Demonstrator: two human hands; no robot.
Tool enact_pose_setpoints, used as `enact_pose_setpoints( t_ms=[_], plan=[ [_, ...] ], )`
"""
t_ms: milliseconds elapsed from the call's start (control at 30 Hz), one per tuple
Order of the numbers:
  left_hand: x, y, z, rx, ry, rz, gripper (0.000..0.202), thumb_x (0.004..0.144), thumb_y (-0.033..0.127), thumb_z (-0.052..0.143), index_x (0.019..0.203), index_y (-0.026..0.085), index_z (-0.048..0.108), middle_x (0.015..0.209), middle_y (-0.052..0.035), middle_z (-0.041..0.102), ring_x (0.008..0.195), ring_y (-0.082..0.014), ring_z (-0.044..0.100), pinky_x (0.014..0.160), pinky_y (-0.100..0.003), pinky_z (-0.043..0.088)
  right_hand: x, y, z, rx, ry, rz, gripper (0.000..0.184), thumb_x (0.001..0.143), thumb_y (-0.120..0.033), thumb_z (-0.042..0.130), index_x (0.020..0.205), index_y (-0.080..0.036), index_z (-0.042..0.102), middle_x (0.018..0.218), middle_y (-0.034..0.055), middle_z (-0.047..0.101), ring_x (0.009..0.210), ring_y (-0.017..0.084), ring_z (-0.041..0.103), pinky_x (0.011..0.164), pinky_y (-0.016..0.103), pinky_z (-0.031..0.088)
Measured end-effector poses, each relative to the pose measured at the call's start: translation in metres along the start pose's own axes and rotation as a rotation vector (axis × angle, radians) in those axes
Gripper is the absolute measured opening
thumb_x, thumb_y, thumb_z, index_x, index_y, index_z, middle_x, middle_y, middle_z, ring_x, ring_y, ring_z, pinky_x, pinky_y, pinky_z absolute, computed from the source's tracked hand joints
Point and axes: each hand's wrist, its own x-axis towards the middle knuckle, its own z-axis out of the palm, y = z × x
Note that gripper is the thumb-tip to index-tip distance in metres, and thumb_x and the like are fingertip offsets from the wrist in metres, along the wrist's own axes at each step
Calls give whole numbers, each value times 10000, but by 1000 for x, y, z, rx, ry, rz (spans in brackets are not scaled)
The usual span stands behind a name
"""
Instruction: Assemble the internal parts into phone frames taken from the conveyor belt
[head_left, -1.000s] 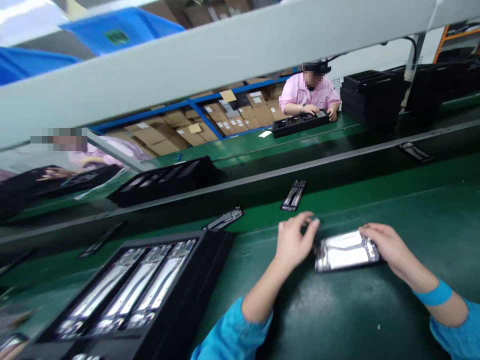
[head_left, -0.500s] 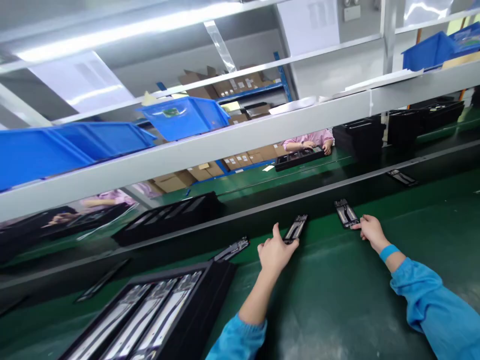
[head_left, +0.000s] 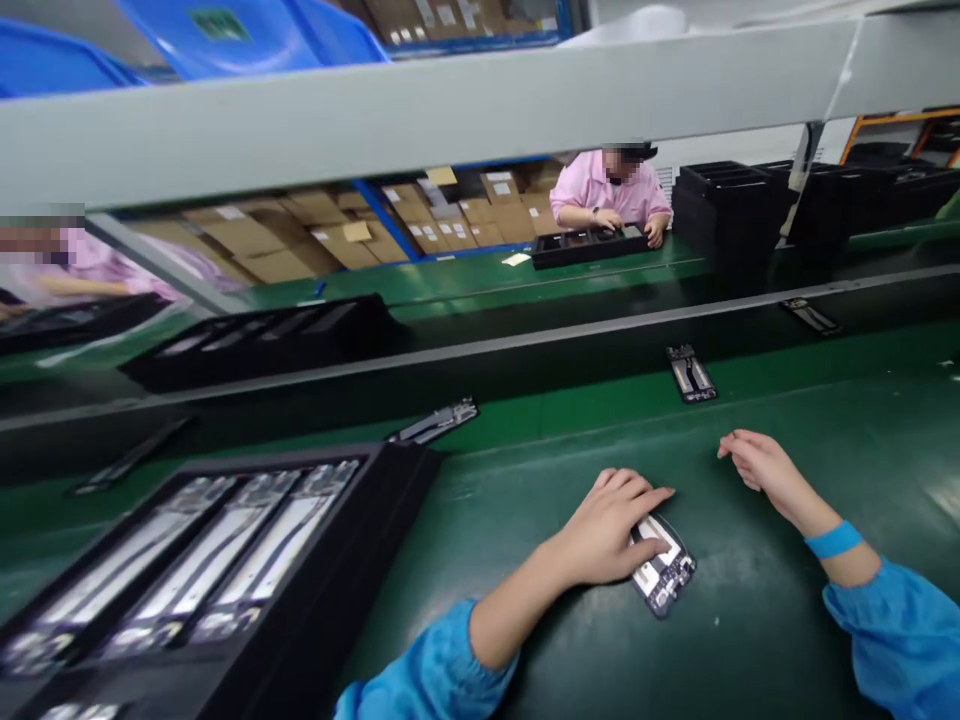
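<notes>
My left hand (head_left: 611, 530) grips an opened phone (head_left: 658, 570), its thumb across the phone's face and its fingers over the far end. Circuit board and pale metal show on the near part; the fingers cover the rest. My right hand (head_left: 761, 465), with a blue band at the wrist, hovers to the right with its fingers drawn together. Nothing shows in it. Beyond it another opened phone (head_left: 691, 375) lies on the green work surface (head_left: 585, 665), apart from the hand.
At left a black foam tray (head_left: 315, 610) holds several opened phones in slots. More phones lie along the belt strip, one (head_left: 435, 422) behind the tray, one (head_left: 811, 316) at far right. A co-worker in pink (head_left: 577, 195) sits across. A grey shelf beam (head_left: 450, 110) crosses above.
My left hand has brought a phone from the belt strip towards me onto the work surface. My right hand has drawn back from the other phone. The view has tilted down.
</notes>
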Motion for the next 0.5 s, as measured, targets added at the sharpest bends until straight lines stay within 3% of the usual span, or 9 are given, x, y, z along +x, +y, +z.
enact_pose_setpoints(
  t_ms=[167,333,400,500],
  plan=[
    [-5,14,32,-3,85,-129,464,933,496,597,1302,214,593,1092,-82,664,998,-253,564,897,-400,368,-59,3,1,-498,-188,-129,339,922,-453,568,717,-185,606,670,1,554,643,160,514,573,255,342],
    [3,29,37,-123,73,-94,258,957,378,584,1159,236,661,956,-31,658,906,-205,573,810,-361,345,-103,-5,25,-1005,-264,-48,255,894,-381,669,755,-217,531,657,-11,592,592,176,517,559,281,255],
    [7,29,35,-151,85,-61,177,983,316,541,984,219,690,871,-22,641,857,-184,565,776,-353,331,-107,-8,33,-1106,-256,-45,254,884,-361,683,759,-220,512,680,-1,610,602,183,528,563,286,238],
    [6,27,32,-150,108,6,214,983,254,521,847,189,673,824,-27,620,822,-175,542,755,-350,318,-107,-10,36,-1155,-259,-10,295,898,-386,668,733,-218,491,666,3,605,578,177,513,549,287,220]
  ],
)
